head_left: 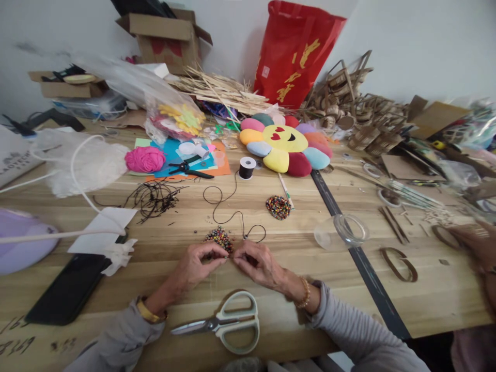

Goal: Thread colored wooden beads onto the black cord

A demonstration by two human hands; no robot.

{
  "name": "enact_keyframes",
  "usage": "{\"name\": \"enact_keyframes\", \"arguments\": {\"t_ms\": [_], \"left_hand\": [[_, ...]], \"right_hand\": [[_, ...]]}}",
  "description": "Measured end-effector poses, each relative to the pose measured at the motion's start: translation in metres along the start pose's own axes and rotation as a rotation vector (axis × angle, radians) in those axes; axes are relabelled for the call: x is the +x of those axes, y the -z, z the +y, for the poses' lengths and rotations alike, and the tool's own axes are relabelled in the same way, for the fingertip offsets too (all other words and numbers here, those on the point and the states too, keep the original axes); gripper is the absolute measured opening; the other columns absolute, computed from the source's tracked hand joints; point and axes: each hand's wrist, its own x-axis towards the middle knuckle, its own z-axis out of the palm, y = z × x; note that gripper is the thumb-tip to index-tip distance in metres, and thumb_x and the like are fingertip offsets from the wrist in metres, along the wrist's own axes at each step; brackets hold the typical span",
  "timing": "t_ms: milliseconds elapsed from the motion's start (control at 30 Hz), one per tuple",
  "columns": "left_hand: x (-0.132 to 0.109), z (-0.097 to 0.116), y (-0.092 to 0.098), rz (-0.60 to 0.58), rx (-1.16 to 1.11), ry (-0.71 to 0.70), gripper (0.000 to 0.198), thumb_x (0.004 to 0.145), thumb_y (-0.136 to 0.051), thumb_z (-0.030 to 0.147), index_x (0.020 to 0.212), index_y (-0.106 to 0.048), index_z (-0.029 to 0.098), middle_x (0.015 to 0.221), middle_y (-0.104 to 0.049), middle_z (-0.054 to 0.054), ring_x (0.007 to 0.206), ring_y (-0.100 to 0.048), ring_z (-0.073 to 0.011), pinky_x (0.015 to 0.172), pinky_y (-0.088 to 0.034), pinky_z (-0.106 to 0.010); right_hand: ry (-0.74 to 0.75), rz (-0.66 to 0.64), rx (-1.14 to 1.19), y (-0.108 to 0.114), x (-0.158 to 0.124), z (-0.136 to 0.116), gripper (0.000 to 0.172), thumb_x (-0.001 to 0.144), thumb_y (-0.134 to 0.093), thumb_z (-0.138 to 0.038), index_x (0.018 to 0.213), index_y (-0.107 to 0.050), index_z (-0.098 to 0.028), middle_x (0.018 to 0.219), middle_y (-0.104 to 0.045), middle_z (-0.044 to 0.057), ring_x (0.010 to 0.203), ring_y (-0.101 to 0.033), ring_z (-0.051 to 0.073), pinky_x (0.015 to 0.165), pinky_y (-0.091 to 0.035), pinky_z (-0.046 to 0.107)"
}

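Note:
My left hand [198, 264] is closed in a pinch just in front of a loose pile of colourful beads [219, 237]. Whatever sits between its fingertips is too small to make out. Almost touching it, my right hand [260, 264] pinches thin black cord [243, 219], which loops back across the table to a white-flanged spool [247, 168]. The cord's end at the fingertips is hard to see. Farther back lies a coiled heap of strung beads [278, 207]. Scissors with pale handles [237, 321] rest closed near my wrists.
A black phone [67, 287] and white paper lie left, by tangled black cord [155, 199]. Pliers [189, 169], pink yarn [145, 159] and a flower cushion [284, 142] stand behind. Right are clear tape rolls [351, 230] and a brown strip loop [399, 264]; another person's hand [478, 240] shows there.

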Motion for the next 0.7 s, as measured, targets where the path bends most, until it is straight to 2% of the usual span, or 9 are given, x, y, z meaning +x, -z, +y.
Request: {"name": "enact_keyframes", "arguments": {"t_ms": [700], "left_hand": [[-0.0004, -0.0042, -0.0028, 0.018, -0.008, -0.047, 0.008, 0.075, -0.067, 0.018, 0.076, -0.074, 0.015, 0.073, -0.076, -0.005, 0.066, -0.069, -0.0166, 0.067, -0.053, -0.024]], "right_hand": [[-0.016, -0.042, 0.003, 0.0000, 0.0007, -0.0008, 0.014, 0.096, -0.052, -0.021, 0.087, -0.061, -0.016, 0.078, -0.062, 0.004, 0.069, -0.056, 0.013, 0.064, -0.045, 0.022]]}}
